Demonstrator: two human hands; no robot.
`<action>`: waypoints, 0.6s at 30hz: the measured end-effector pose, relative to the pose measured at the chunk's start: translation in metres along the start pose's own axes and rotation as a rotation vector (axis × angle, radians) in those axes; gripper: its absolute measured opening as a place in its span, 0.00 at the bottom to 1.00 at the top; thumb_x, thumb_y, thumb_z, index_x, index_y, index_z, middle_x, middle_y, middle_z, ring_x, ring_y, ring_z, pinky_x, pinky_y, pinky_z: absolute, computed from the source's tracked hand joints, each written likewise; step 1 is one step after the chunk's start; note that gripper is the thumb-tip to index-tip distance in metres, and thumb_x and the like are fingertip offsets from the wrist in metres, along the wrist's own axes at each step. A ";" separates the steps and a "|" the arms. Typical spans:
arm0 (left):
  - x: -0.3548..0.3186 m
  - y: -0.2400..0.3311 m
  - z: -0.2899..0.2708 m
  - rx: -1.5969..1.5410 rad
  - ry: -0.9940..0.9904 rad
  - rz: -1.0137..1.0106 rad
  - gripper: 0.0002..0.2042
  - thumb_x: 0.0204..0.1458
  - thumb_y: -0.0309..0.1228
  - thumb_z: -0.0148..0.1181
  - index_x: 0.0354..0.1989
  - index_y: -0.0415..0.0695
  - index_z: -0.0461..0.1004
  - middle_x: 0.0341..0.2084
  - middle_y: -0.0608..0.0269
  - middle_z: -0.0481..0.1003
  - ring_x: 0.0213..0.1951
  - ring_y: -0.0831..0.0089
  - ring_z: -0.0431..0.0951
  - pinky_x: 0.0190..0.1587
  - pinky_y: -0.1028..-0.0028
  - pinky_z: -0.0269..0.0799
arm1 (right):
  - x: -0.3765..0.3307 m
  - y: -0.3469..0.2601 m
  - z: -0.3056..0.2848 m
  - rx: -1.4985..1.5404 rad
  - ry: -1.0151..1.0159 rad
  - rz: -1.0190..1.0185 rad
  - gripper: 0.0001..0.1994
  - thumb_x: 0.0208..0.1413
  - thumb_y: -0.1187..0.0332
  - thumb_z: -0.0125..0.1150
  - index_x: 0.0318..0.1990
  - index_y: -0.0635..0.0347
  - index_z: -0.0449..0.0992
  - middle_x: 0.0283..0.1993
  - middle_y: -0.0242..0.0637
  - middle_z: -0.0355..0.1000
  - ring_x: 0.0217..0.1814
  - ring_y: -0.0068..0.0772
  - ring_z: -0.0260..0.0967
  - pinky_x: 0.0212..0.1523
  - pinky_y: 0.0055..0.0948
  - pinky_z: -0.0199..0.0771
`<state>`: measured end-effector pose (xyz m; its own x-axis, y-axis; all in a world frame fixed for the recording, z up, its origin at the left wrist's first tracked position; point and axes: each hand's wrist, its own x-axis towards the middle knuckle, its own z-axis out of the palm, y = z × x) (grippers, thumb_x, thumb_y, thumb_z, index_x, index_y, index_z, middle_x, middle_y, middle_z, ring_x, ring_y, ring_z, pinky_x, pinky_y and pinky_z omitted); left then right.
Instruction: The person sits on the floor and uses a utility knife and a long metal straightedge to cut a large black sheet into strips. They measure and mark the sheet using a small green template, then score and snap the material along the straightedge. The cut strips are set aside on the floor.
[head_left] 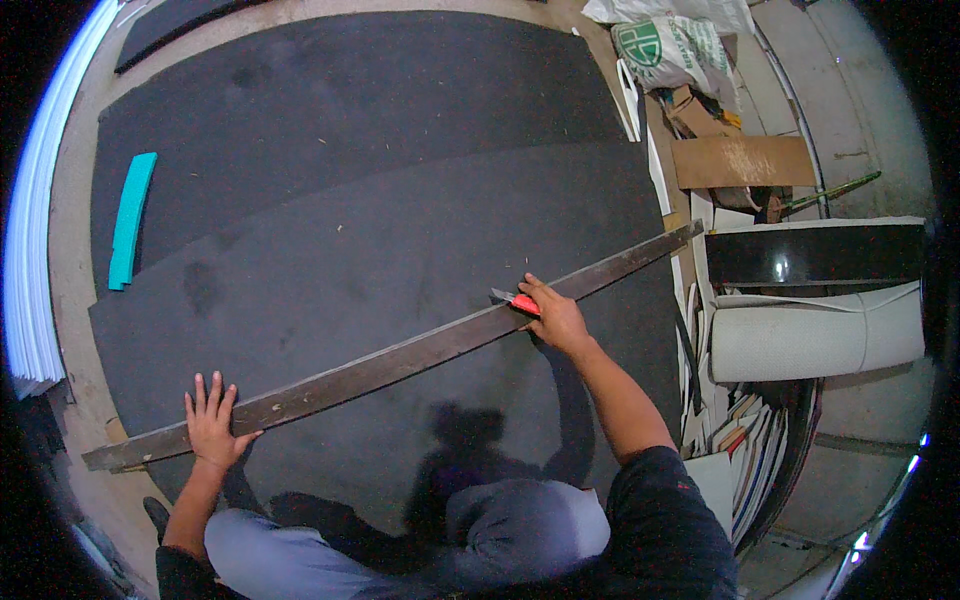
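Note:
A long, dark straightedge bar (pixel 400 362) lies slantwise over a black sheet (pixel 330 270), its right end farther from me than its left. My left hand (pixel 211 425) rests on the bar near its left end, fingers spread. Toward the bar's right half, my right hand (pixel 556 318) is closed around a red utility knife (pixel 524 304). The knife's blade is out and points left, just beyond the bar's far edge. Whether its tip touches the sheet I cannot tell.
Another black sheet (pixel 350 100) lies at the far side, with a teal strip (pixel 131 222) on the left. White stacked sheets (pixel 35 230) line the left edge. On the right are a white roll (pixel 815 335), a brown board (pixel 745 162), a printed sack (pixel 678 55) and upright panels (pixel 755 455).

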<state>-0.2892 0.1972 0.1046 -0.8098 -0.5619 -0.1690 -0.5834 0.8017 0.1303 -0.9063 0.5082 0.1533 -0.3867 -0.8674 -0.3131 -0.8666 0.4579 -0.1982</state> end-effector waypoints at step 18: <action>0.015 0.017 -0.038 -0.132 -0.105 -0.077 0.47 0.46 0.62 0.66 0.72 0.49 0.62 0.77 0.54 0.52 0.78 0.45 0.44 0.74 0.37 0.41 | 0.003 -0.001 -0.004 0.189 -0.021 0.049 0.36 0.58 0.46 0.68 0.67 0.60 0.71 0.77 0.47 0.59 0.73 0.52 0.65 0.70 0.45 0.68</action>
<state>-0.3133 0.1949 0.1412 -0.7556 -0.5907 -0.2832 -0.6520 0.7197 0.2386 -0.9078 0.5048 0.1562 -0.4185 -0.8398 -0.3458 -0.7714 0.5296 -0.3528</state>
